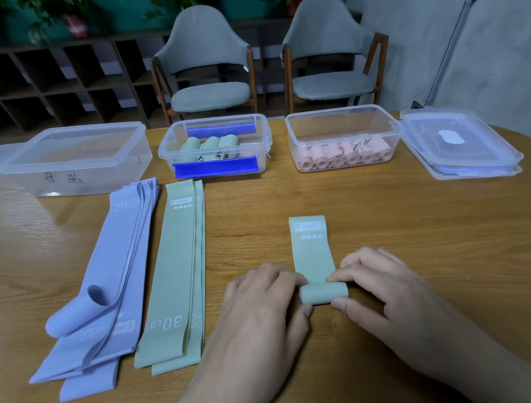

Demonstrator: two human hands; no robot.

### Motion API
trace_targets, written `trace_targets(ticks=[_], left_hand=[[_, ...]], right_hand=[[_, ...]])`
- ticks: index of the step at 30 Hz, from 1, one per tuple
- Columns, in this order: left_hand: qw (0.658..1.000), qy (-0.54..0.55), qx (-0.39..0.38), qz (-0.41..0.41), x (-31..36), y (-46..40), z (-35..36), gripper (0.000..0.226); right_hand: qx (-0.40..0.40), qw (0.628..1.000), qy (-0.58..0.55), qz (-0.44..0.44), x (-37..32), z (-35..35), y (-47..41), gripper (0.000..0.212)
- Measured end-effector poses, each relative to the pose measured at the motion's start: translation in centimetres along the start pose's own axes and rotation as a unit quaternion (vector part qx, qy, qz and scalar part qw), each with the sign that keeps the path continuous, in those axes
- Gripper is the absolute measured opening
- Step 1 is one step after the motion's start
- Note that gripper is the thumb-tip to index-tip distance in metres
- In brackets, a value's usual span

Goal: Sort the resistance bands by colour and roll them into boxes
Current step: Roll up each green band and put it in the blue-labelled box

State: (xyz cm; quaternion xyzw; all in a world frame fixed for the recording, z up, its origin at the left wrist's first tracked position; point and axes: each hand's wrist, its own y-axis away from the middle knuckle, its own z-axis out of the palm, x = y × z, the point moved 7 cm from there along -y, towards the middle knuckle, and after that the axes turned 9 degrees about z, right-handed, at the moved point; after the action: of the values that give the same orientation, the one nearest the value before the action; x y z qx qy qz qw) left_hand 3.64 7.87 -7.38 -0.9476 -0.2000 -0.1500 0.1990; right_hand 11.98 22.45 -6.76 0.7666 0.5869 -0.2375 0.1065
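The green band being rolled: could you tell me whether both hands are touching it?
Touching. The head view shows the left hand and right hand pinching the green band roll's ends.

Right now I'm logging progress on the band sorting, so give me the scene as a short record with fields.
in hand: green band, near end rolled, far end flat on the table
left hand: pinches the roll's left end
right hand: pinches the roll's right end
middle box: green rolls
right box: pink rolls
left box: no bands visible
waiting: purple bands, green bands lying flat
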Motion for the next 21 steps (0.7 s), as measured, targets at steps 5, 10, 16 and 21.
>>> trace_targets(ticks=[5,10,16,21], left_hand=[[1.000,-0.008,0.003,0.002,0.15,-0.08,-0.01,0.023],[1.000,0.008,0.003,-0.004,-0.02,0.12,-0.10,0.030],[1.000,0.008,0.007,-0.002,0.04,-0.02,-0.16,0.025],[1.000,0.003,0.006,-0.002,0.03,0.04,-0.12,0.027]], right_hand=[[-0.003,1.000,0.006,0.007,0.02,0.03,-0.01,0.028],[-0.005,1.000,0.007,0.004,-0.03,0.05,-0.02,0.027],[-0.004,1.000,0.007,0.005,0.10,0.11,-0.04,0.026],[-0.006,1.000,0.002,0.002,0.14,0.10,-0.06,0.029]])
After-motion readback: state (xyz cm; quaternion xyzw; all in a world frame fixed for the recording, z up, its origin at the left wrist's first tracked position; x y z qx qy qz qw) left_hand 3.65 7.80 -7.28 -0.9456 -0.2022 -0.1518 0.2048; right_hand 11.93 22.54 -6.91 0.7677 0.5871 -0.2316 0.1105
